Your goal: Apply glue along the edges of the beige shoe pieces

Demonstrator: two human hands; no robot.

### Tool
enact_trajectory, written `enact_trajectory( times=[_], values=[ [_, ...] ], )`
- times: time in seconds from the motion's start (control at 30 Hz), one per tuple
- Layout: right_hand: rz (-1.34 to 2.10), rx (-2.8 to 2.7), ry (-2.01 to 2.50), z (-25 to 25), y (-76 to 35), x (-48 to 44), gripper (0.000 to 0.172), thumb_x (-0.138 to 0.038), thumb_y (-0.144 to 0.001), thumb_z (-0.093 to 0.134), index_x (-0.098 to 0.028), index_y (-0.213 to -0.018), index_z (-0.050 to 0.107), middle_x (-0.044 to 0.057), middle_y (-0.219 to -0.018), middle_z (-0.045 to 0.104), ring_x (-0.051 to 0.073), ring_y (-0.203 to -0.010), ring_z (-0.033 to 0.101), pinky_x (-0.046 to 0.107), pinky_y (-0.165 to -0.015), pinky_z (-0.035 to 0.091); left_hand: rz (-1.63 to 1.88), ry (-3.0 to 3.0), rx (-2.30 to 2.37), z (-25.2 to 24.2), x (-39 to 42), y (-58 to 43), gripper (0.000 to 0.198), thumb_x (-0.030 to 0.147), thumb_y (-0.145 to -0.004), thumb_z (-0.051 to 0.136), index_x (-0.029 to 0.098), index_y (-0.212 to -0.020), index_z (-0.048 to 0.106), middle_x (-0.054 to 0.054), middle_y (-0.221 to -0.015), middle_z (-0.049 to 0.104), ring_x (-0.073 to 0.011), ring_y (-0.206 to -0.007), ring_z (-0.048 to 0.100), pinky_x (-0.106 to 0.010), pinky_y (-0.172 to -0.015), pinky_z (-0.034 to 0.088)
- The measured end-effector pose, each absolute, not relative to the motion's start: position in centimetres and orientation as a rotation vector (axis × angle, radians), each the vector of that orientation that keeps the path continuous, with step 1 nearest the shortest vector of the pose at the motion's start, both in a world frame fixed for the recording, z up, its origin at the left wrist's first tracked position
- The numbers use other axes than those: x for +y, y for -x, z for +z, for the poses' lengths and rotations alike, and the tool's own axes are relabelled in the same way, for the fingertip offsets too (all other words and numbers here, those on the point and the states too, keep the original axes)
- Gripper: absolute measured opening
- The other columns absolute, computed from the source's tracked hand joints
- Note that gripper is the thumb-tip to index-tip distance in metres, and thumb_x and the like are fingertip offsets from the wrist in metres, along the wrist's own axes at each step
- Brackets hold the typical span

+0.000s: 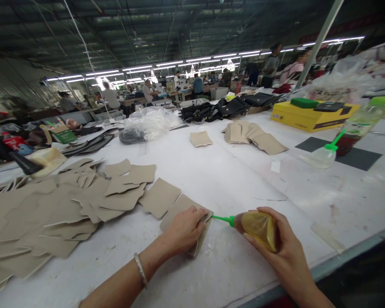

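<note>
My right hand (pixel 284 248) is wrapped around a soft squeeze bottle (pixel 255 226) of amber liquid, held on its side. Its thin green nozzle points left, and the tip meets the edge of a beige panel (pixel 178 209). My left hand (pixel 186 229) is closed on that panel, fingers over its right edge, partly hiding it. The panel looks folded or doubled under the fingers; I cannot tell which. Just left of it lies another loose beige panel (pixel 160 197). A large heap of similar panels (pixel 60 205) spreads across the left of the white table (pixel 237 179).
A smaller stack of beige panels (pixel 239 131) lies farther back. To the right stand a second squeeze bottle (pixel 322 157), a drink bottle (pixel 356 126) with dark liquid and a yellow box (pixel 308 116). Black pieces (pixel 231 107) and clear plastic (pixel 154 122) lie behind. Several people work in the background.
</note>
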State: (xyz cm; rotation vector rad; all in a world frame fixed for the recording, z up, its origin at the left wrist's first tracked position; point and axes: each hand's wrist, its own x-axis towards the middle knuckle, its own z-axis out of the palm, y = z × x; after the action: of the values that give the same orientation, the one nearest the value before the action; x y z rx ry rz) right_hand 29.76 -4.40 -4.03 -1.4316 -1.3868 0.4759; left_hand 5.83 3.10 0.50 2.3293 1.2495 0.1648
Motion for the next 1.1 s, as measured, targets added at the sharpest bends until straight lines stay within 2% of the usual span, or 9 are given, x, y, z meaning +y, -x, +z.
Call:
enact_trajectory(
  times=[0.2, 0.53, 0.83, 1.03, 1.1],
  values=[
    [0.672, -1.332, 1.435, -4.2, -29.7, -5.0, 0.053, -0.048, -0.080, 0.072, -0.029, -0.123, 0.048, 0.001, -0.106, 0.058, 0.025, -0.092, 0.059, 0.032, -0.080, 0.046, 0.168, -2.338, 1.253, 0.3, 3.0, -5.8, 0.037, 0.023, -0.093, 0.035, 0.023, -0.123, 0.056, -0.006, -0.105, 0.062, -0.0218, -0.095, 0.060, -0.033, -0.086, 0.045],
    [0.750, -1.322, 1.417, -4.4, -29.4, -5.4, 0.055, -0.049, -0.077, 0.073, -0.025, -0.120, 0.049, 0.002, -0.102, 0.060, 0.022, -0.087, 0.060, 0.027, -0.074, 0.049, 0.168, -2.320, 1.254, 0.3, 3.1, -5.9, 0.038, 0.023, -0.092, 0.035, 0.023, -0.125, 0.056, -0.007, -0.107, 0.062, -0.0223, -0.097, 0.060, -0.034, -0.089, 0.044],
    [0.677, -1.179, 1.458, -4.8, -29.2, -4.9, 0.062, -0.052, -0.070, 0.077, -0.026, -0.120, 0.051, 0.002, -0.103, 0.061, 0.024, -0.090, 0.059, 0.029, -0.077, 0.046, 0.205, -2.310, 1.232, 0.1, 3.1, -5.9, 0.036, 0.024, -0.094, 0.035, 0.024, -0.123, 0.056, -0.006, -0.107, 0.062, -0.0219, -0.099, 0.060, -0.033, -0.089, 0.044],
    [1.007, -1.031, 1.338, -3.4, -27.8, -5.9, 0.060, -0.049, -0.069, 0.079, -0.023, -0.117, 0.053, 0.001, -0.090, 0.066, 0.021, -0.082, 0.061, 0.025, -0.072, 0.048, 0.202, -2.291, 1.241, -0.1, 3.2, -5.8, 0.040, 0.022, -0.092, 0.036, 0.023, -0.127, 0.055, -0.007, -0.112, 0.062, -0.0230, -0.102, 0.059, -0.034, -0.092, 0.043],
    [1.081, -0.904, 1.293, -3.2, -28.3, -5.3, 0.062, -0.047, -0.065, 0.082, -0.022, -0.115, 0.056, 0.003, -0.092, 0.068, 0.022, -0.084, 0.062, 0.026, -0.073, 0.051, 0.220, -2.272, 1.228, -0.1, 3.3, -5.7, 0.040, 0.022, -0.091, 0.037, 0.022, -0.127, 0.055, -0.007, -0.115, 0.062, -0.0227, -0.105, 0.059, -0.033, -0.095, 0.042]
  ],
)
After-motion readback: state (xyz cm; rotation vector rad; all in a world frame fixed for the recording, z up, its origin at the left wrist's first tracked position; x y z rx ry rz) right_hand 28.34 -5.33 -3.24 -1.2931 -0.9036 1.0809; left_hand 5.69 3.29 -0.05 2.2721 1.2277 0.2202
